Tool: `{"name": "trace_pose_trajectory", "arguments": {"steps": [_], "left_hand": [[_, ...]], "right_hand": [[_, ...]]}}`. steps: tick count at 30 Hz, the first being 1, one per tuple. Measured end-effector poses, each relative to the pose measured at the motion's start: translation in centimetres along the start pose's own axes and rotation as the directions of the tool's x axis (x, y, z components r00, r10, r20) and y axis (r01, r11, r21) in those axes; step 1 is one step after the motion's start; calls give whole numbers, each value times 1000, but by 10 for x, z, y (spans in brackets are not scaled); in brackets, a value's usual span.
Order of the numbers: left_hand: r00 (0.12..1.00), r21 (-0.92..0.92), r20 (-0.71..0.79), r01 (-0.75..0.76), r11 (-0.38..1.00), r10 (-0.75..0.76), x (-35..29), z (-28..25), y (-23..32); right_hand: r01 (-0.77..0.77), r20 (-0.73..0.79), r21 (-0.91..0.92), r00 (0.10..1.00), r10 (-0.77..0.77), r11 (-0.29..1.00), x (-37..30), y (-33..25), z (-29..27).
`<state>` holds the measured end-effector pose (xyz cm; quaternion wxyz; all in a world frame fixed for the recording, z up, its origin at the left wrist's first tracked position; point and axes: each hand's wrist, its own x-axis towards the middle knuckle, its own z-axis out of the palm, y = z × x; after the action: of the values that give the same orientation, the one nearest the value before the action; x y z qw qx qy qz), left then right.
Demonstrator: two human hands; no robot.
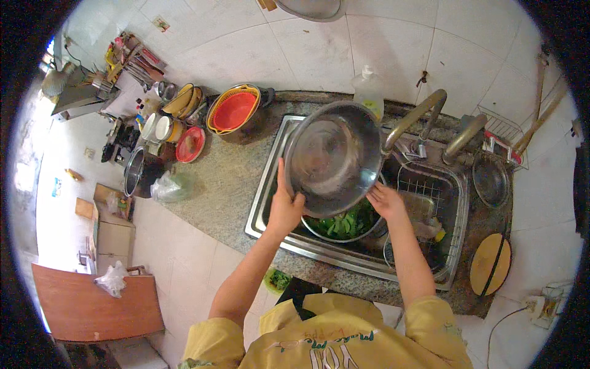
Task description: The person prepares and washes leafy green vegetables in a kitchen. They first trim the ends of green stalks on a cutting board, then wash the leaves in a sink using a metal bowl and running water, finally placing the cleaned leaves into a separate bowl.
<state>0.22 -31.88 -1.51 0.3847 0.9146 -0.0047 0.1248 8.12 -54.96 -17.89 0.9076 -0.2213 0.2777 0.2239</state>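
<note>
A wide metal basin (332,154) is tilted up over the sink, its hollow inside facing me. My left hand (286,206) grips its lower left rim, thumb on the inside. At the lower right rim my right hand (386,200) holds the basin from beneath, fingers partly hidden behind it. Below, in the sink (261,215), sits a second round vessel full of green leaves (347,222), partly covered by the raised basin. A curved faucet (415,117) stands close to the basin's right edge.
A wire rack (424,190) and a yellow-capped bottle (433,230) are in the right sink bowl. Behind the basin stands a clear pump bottle (369,92). Red and yellow baskets (235,109) sit on the left counter. A round board (490,264) lies at right.
</note>
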Motion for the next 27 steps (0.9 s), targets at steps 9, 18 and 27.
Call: {"name": "trace_pose_trajectory", "arguments": {"steps": [9, 18, 27], "left_hand": [[992, 262, -31, 128, 957, -124, -18, -37, 7], [994, 540, 85, -102, 836, 66, -16, -63, -32], [980, 73, -187, -57, 996, 70, -13, -68, -69]], "right_hand": [[-41, 40, 157, 999, 36, 987, 20, -5, 45], [408, 92, -746, 845, -526, 526, 0, -1, 29], [498, 457, -865, 732, -506, -61, -45, 24, 73]]}}
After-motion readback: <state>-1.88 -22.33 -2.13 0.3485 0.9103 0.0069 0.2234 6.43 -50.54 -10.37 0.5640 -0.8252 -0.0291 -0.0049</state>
